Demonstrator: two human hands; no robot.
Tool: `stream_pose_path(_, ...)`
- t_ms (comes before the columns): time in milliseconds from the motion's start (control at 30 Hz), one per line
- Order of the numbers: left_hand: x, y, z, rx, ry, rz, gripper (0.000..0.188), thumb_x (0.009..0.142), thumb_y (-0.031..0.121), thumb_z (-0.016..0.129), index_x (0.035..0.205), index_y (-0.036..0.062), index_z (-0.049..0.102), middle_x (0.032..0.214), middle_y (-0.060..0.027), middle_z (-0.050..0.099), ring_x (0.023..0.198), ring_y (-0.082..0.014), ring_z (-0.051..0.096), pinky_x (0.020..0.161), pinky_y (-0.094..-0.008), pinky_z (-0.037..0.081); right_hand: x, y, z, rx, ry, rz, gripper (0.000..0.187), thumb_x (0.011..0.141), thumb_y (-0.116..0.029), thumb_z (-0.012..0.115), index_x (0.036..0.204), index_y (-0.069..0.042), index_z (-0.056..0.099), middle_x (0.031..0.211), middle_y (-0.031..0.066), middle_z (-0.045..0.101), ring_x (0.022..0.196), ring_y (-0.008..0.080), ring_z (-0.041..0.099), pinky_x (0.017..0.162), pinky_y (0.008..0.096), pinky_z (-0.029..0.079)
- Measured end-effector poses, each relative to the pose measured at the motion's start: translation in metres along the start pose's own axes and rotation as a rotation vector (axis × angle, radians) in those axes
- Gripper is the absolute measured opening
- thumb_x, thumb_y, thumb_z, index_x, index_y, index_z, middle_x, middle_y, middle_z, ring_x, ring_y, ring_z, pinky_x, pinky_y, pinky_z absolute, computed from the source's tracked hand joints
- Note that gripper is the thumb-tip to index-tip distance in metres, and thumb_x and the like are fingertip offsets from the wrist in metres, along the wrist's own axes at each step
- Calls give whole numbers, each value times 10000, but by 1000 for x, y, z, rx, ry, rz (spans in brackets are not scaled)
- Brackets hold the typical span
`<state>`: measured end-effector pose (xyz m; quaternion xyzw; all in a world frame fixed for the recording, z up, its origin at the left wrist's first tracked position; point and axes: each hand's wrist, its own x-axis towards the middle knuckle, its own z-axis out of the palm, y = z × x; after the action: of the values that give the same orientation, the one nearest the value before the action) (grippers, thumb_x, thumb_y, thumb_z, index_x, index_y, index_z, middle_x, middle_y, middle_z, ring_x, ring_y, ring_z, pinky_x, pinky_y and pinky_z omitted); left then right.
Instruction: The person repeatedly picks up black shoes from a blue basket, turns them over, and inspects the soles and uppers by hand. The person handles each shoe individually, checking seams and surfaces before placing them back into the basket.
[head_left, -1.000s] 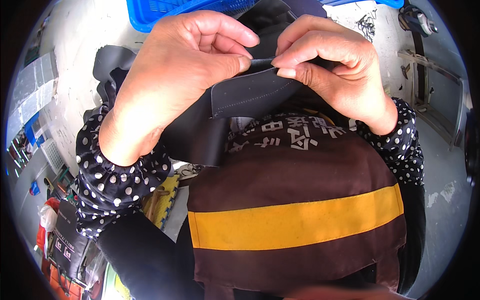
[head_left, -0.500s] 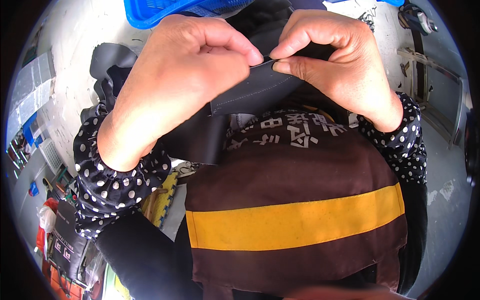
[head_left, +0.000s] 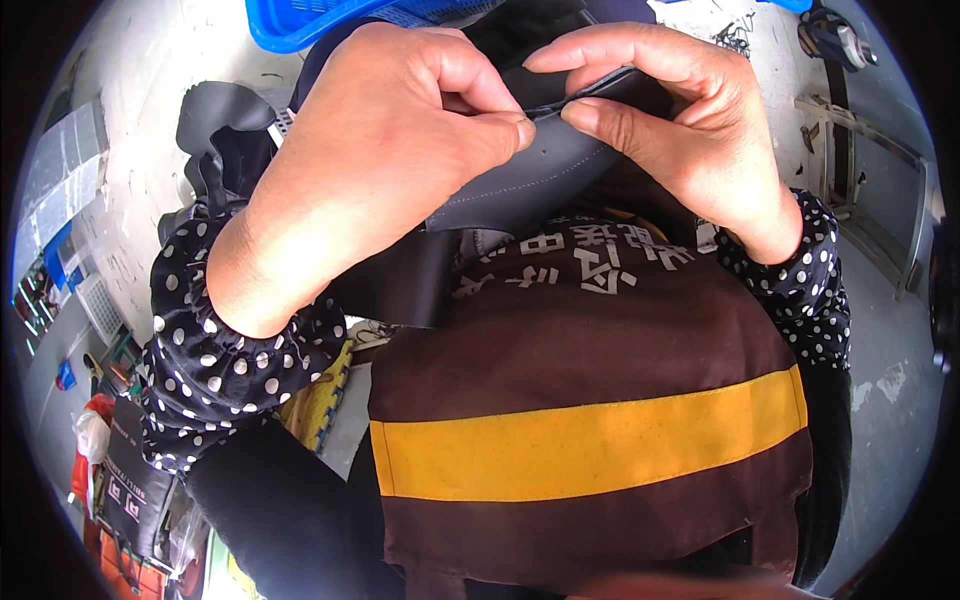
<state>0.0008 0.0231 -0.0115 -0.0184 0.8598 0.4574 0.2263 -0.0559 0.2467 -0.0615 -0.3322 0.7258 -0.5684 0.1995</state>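
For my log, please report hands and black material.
Left hand pinching black material at edge. Right hand: thumb on it, index finger extended. Blue basket beyond hands.

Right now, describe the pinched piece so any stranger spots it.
Find the yellow-banded brown apron. Just above it, the left hand pinches a dark sheet. A pale dotted line sets it apart from the rounded dark piece farther left.
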Motion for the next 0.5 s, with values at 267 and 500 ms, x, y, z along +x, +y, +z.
stream_pose_path(267, 5, 2, 2, 47, -10, -40, 99, 864, 11, 772, 787, -4, 712, 802, 13, 647, 746, -55, 599, 675, -223, 458, -2, 1, 1, 43, -16, 62, 439, 863, 99, 760, 1276, -43, 713, 1059, 19, 723, 974, 83, 660, 924, 233, 526)
stream_pose_path(500, 2, -2, 8, 20, 45, -20, 145, 854, 2, 801, 792, 33, 673, 707, 33, 634, 694, -34, 590, 632, -199, 456, -3, 2, 2, 1, 13, -56, 447, 867, 93, 765, 1293, -18, 692, 1122, 30, 732, 974, 87, 673, 922, 247, 540)
